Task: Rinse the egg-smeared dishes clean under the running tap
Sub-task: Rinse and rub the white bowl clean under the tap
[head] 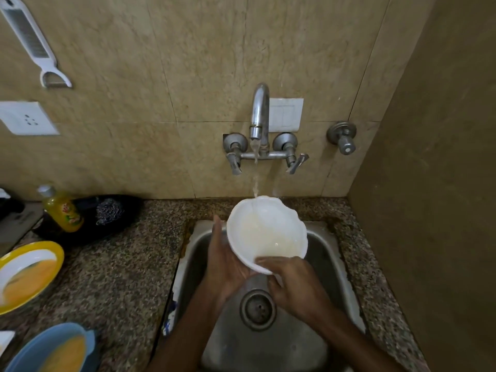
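A white scalloped bowl (265, 232) tilts toward me over the steel sink (330, 253), and cloudy water pools inside it. Water from the wall tap (259, 114) falls onto its far rim. My left hand (225, 261) supports the bowl from below and the left, fingers straight along its side. My right hand (292, 283) grips the near rim, fingers curled over the edge. On the left counter, a yellow plate (29, 275) and a blue dish (53, 350) both carry orange egg smears.
A yellow dish-soap bottle (60, 209) and a steel scrubber (109, 210) sit on a black tray at the back left. The sink drain (257, 308) lies below my hands. A granite counter (118, 267) surrounds the sink; a wall stands close on the right.
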